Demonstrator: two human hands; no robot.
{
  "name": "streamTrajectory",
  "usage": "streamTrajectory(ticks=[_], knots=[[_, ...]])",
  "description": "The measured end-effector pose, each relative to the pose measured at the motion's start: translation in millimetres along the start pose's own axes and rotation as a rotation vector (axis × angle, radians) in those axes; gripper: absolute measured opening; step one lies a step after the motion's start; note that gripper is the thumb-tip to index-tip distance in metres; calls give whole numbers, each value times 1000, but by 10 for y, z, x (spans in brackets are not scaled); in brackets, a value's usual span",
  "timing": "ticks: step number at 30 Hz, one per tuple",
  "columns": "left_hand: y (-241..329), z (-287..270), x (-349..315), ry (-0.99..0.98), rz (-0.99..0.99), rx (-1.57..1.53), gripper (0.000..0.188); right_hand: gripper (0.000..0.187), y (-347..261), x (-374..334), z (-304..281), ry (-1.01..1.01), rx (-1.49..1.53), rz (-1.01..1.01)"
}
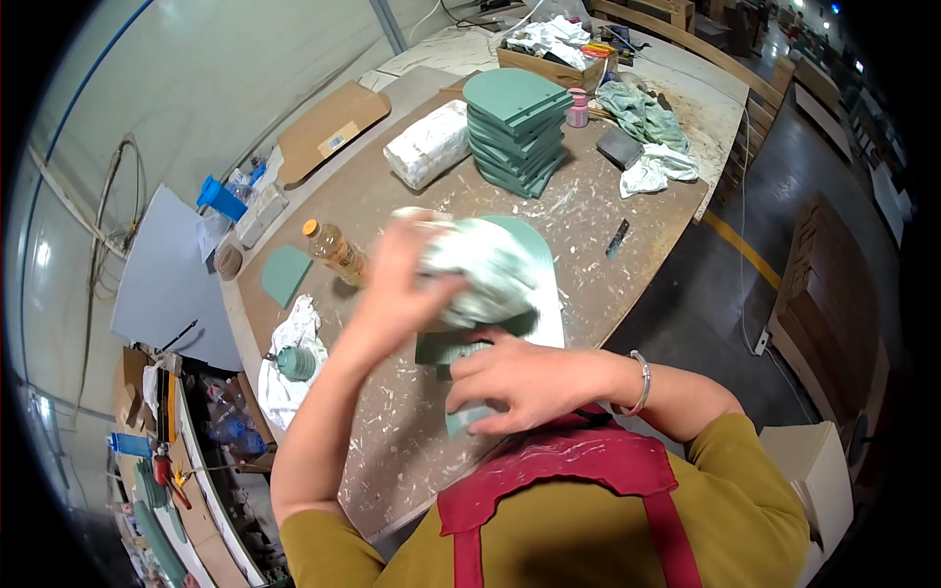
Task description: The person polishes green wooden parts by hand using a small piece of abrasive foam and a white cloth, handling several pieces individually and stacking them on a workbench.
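Observation:
In front of me a green board (534, 235) with a rounded far end lies on the worktable (392, 431), its right side pale. My left hand (397, 284), smeared by motion, grips a crumpled white cloth (485, 269) over the board and hides much of it. At the board's near end my right hand (524, 382) curls its fingers round the edge. A pale green piece (466, 418) shows beneath those fingers; whether it belongs to the board I cannot tell.
Beyond stand a stack of green boards (515, 127), a white wrapped bundle (428, 144) and a pink bottle (577, 108). An orange-capped bottle (335, 253) is near my left hand. On the left, a green container (296, 363) sits on a white rag (286, 400). More rags (642, 116) lie far right.

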State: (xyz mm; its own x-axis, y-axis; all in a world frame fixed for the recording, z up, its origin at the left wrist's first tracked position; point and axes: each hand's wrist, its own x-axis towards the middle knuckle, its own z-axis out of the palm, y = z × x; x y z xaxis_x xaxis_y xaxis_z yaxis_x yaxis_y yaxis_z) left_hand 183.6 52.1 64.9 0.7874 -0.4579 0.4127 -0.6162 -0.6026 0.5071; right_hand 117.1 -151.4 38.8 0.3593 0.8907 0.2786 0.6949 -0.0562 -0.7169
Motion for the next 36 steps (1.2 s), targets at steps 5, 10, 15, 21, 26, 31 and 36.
streamTrajectory(ticks=[5,10,15,21,26,31,36], knots=[[-216,538,454,-298,129,379,54,22,-1,18,56,30,10,0],[-963,57,867,-149,-323,386,42,25,-53,78,27,52,71,56],[-1283,65,-193,-151,-546,40,46,32,-9,-123,-370,315,292,157],[-1220,210,-1288,-395,-551,-67,48,31,387,79,-1111,468,-151,355],[-13,22,-574,59,-104,-14,41,30,683,459,-1131,262,-367,308],[444,415,-657,-217,132,360,65,29,661,858,-1045,48,-506,219],[438,396,-629,-245,123,325,62,25,851,880,-1172,14,-669,208]])
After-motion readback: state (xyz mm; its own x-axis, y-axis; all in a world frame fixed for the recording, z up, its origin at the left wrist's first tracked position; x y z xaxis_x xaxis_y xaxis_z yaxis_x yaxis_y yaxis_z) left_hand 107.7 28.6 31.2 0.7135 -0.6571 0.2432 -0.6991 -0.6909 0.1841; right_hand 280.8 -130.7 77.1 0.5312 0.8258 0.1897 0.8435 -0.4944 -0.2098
